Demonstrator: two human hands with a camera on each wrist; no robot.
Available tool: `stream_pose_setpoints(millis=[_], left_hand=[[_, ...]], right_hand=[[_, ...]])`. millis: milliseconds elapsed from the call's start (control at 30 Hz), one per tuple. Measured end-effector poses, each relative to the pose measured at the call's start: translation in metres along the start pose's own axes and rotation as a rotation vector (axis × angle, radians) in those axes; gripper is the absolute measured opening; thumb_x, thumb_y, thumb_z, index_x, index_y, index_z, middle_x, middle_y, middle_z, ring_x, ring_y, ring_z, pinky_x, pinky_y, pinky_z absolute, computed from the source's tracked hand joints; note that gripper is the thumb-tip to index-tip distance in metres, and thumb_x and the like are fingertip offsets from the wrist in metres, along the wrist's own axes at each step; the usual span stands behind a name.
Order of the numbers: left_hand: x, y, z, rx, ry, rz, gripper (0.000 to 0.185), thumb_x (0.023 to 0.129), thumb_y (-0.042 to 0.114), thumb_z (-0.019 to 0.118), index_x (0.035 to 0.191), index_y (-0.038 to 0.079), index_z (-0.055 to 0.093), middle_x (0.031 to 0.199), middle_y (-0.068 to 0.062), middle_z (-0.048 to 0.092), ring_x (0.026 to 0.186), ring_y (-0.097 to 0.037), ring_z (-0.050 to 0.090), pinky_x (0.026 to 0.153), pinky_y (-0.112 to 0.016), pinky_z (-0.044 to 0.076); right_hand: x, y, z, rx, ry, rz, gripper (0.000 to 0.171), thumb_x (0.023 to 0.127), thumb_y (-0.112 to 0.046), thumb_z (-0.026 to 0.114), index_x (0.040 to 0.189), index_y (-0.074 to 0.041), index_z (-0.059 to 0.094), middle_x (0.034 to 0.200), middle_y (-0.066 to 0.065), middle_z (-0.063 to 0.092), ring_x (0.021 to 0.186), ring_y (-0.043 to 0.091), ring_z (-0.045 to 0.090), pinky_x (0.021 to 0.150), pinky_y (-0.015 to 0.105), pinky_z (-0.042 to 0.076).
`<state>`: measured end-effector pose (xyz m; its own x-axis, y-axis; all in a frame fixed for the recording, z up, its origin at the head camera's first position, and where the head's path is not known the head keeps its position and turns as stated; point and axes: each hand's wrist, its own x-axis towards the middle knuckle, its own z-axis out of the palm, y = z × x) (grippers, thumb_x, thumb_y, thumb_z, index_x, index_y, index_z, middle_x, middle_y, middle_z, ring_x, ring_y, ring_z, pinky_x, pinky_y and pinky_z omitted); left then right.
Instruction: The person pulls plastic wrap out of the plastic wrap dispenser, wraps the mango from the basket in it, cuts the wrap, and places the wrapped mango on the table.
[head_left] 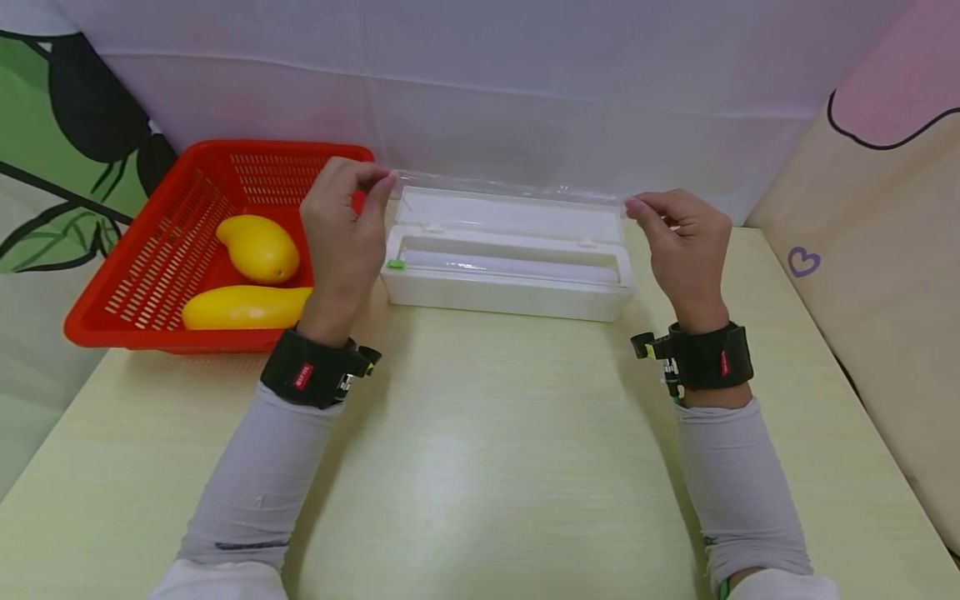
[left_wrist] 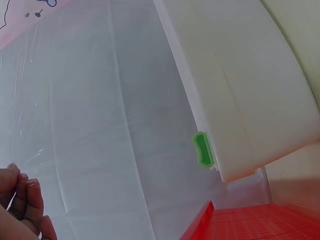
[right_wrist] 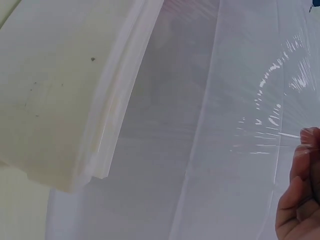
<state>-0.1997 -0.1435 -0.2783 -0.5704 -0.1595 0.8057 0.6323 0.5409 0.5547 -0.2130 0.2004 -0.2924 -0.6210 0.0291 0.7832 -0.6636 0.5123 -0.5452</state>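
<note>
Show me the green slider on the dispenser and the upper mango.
green slider (head_left: 395,264), head view, middle of the tab.
upper mango (head_left: 258,247), head view, centre of its skin.

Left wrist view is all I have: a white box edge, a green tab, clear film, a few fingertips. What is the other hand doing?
Observer: The right hand pinches the far corner of the cling film, level with the left hand.
Operator: Is the dispenser open?
Observer: Yes, the white dispenser box has its lid tipped back, and the film is stretched above it.
Operator: What is the red thing in my corner?
Observer: A red basket holding two yellow mangoes, left of the box.
</note>
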Motion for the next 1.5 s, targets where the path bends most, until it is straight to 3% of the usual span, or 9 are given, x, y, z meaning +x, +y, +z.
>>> stream_pose_setpoints(millis=[133,267,467,700,800,1133,1500], left_hand=[[0.001,0.003,-0.002,-0.02,0.011,-0.029,0.028,0.097,0.022,0.064,0.101,-0.005,0.071,0.098,-0.015,0.068,0.092,-0.019,0.063,0.092,-0.026,0.052],[0.002,0.007,-0.003,-0.047,0.025,-0.069,0.024,0.095,0.019,0.067,0.1,-0.004,0.072,0.098,-0.014,0.069,0.093,-0.018,0.063,0.093,-0.026,0.052],[0.003,0.012,-0.007,-0.046,0.02,-0.054,0.023,0.095,0.016,0.067,0.101,-0.006,0.071,0.099,-0.017,0.068,0.094,-0.021,0.063,0.093,-0.025,0.051],[0.005,0.017,-0.008,-0.062,0.037,-0.064,0.022,0.095,0.015,0.068,0.1,-0.006,0.071,0.098,-0.016,0.069,0.093,-0.02,0.063,0.094,-0.026,0.051],[0.006,0.018,-0.009,-0.072,0.043,-0.054,0.023,0.095,0.016,0.068,0.099,-0.006,0.072,0.098,-0.016,0.069,0.093,-0.019,0.063,0.094,-0.027,0.051],[0.008,0.02,-0.011,-0.082,0.077,0.052,0.025,0.095,0.015,0.068,0.097,-0.01,0.071,0.095,-0.02,0.068,0.089,-0.017,0.062,0.091,-0.029,0.053],[0.009,0.029,-0.015,-0.084,0.078,0.034,0.024,0.095,0.013,0.068,0.095,-0.01,0.07,0.094,-0.021,0.066,0.091,-0.019,0.061,0.09,-0.028,0.052]], right_hand=[[0.001,-0.002,-0.002,-0.004,0.0,-0.05,0.016,0.092,-0.009,0.072,0.09,0.006,0.077,0.08,0.019,0.071,0.072,0.001,0.059,0.067,0.018,0.045],[0.001,-0.006,-0.001,0.027,0.032,-0.028,0.008,0.089,-0.005,0.074,0.087,0.001,0.079,0.079,0.015,0.072,0.072,0.003,0.06,0.067,0.019,0.044],[0.002,-0.011,-0.003,0.021,0.03,-0.055,0.007,0.089,-0.002,0.072,0.089,0.002,0.079,0.079,0.018,0.071,0.073,0.002,0.061,0.067,0.019,0.044],[0.003,-0.016,-0.004,0.046,0.071,-0.012,0.006,0.088,-0.004,0.074,0.085,-0.002,0.08,0.078,-0.007,0.07,0.072,0.005,0.062,0.068,0.02,0.044],[0.003,-0.019,-0.005,0.048,0.08,-0.011,0.008,0.089,-0.005,0.074,0.085,0.0,0.079,0.079,-0.014,0.068,0.073,0.005,0.062,0.068,0.021,0.045],[0.005,-0.023,-0.006,0.064,0.11,0.007,0.009,0.087,-0.003,0.075,0.085,0.005,0.077,0.079,-0.017,0.067,0.073,0.006,0.061,0.068,0.021,0.044],[0.006,-0.036,-0.007,0.084,0.156,0.026,0.007,0.085,0.003,0.075,0.083,0.009,0.076,0.076,-0.011,0.07,0.072,0.007,0.06,0.068,0.021,0.045]])
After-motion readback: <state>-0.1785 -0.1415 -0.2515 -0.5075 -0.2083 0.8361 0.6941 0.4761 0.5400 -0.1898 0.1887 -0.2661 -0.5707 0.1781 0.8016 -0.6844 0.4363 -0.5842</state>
